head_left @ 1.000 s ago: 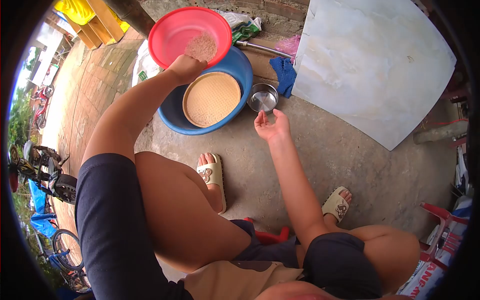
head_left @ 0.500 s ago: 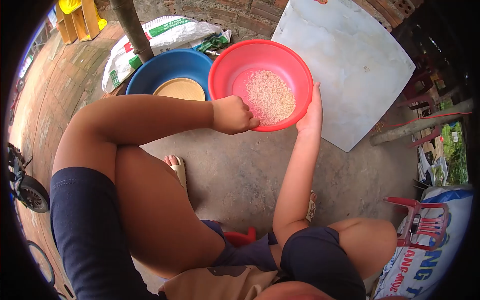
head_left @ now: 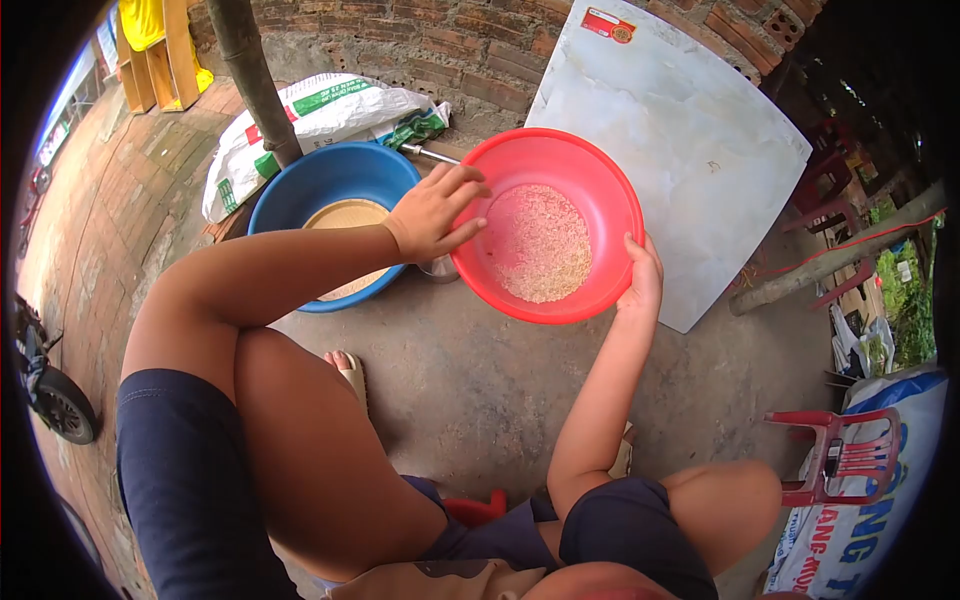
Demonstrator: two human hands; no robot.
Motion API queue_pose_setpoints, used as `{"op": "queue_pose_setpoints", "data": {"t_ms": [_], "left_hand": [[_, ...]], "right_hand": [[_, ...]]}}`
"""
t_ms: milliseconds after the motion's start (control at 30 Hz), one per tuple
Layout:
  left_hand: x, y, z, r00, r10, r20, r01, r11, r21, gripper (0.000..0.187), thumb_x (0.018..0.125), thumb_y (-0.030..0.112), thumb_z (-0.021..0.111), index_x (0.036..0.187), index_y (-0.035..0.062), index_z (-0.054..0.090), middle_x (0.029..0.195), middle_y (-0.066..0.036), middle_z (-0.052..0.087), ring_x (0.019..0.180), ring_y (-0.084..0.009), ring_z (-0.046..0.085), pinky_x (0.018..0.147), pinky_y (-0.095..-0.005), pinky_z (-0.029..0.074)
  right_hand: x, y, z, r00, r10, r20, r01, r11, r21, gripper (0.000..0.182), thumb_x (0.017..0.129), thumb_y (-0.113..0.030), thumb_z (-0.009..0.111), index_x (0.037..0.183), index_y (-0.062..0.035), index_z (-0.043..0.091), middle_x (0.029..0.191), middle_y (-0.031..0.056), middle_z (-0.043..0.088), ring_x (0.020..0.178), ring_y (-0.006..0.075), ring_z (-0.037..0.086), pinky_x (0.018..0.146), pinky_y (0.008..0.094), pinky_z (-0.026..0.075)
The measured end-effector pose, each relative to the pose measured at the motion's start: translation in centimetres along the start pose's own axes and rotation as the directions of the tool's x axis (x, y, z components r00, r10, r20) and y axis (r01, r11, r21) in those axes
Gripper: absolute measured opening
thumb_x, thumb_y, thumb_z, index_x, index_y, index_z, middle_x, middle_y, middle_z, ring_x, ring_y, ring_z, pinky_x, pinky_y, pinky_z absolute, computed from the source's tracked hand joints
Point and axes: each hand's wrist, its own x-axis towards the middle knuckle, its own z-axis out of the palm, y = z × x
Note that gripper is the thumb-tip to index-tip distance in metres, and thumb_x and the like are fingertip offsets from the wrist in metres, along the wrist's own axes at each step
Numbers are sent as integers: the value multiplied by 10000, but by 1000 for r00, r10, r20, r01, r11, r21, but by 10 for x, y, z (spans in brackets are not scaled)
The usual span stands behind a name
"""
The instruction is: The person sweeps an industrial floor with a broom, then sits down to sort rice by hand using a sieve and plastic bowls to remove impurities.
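A red plastic basin [head_left: 478,275] with pale, broken rice-like grains [head_left: 543,245] spread over its bottom is held up in front of me. My right hand [head_left: 642,278] grips its right rim, thumb over the edge and fingers beneath. At the left rim, my left hand [head_left: 436,212] hovers with fingers apart, fingertips overlapping the basin's inner wall and nothing visible in them. Left of it stands a blue basin [head_left: 300,185] holding a round, tan sieve-like thing [head_left: 347,214], partly hidden behind my left forearm.
A white printed sack [head_left: 335,108] lies behind the blue basin, beside a bamboo pole [head_left: 245,75]. A marbled white panel [head_left: 690,160] leans at the brick wall [head_left: 440,50]. A red plastic stool [head_left: 840,455] and a printed bag [head_left: 850,540] are at right.
My left hand has opened from a closed pose at the basin's near rim and moved up to its left rim. The red basin has shifted a little right, away from the blue one.
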Motion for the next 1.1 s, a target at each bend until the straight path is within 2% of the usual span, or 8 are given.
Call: {"op": "queue_pose_setpoints", "data": {"t_ms": [133,200,400,433,600,733,933,1100], "left_hand": [[6,-9,28,824,-464,-325,512,856,78,520,823,331,631,1231,51,473,1193,-149,500,1026,-298,530,890,-398,449],[6,-7,31,266,-851,454,852,-13,-523,486,834,249,611,1240,17,479,1107,-141,591,862,-269,632,704,-366,543],[-1,40,26,-121,-801,586,969,-222,-104,347,817,89,531,1153,6,548,939,-137,663,767,-259,673,551,-344,559],[-5,44,28,-132,-801,584,969,-227,-93,347,817,89,531,1153,6,548,939,-137,663,767,-259,673,551,-344,559],[-31,36,39,586,-804,103,741,481,-469,392,776,55,520,1166,22,537,940,-164,651,742,-265,671,500,-342,543],[-49,21,22,239,-879,412,945,113,-306,427,781,66,511,1206,19,510,974,-161,647,830,-273,661,655,-365,543],[-45,28,11,543,-815,201,754,368,-544,428,785,49,499,1212,28,514,983,-159,645,875,-251,653,695,-358,540],[-70,21,14,312,-867,388,918,171,-357,418,790,71,516,1203,4,510,984,-166,644,859,-245,655,680,-356,543]], "right_hand": [[5,12,-3,1000,-1,-26,-2,995,-102,284,919,-120,541,1164,23,557,1060,126,633,950,200,620,813,324,503],[7,19,-2,999,23,-23,-26,989,-148,291,922,-150,553,1156,23,564,1046,125,638,944,195,621,805,316,501],[14,55,-30,954,259,-151,-299,843,-446,313,951,-238,519,1071,34,617,942,101,660,849,143,613,748,286,488],[11,56,-33,982,154,-112,-188,881,-435,334,952,-256,517,1071,39,620,955,105,660,849,141,612,747,285,489],[-13,25,-22,998,-67,-19,63,984,-165,384,950,-279,522,1117,57,605,1003,118,658,863,152,610,784,292,485],[-21,75,1,993,-10,-121,-9,987,-162,354,948,-254,529,1089,59,614,970,84,660,846,112,602,744,250,484],[-52,28,14,988,-144,-58,137,985,-108,340,959,-235,507,1075,65,618,960,82,664,842,100,602,732,249,488],[-40,90,11,981,-25,-195,-21,973,-229,367,937,-259,544,1084,68,622,982,100,664,883,131,604,780,267,474]]}}
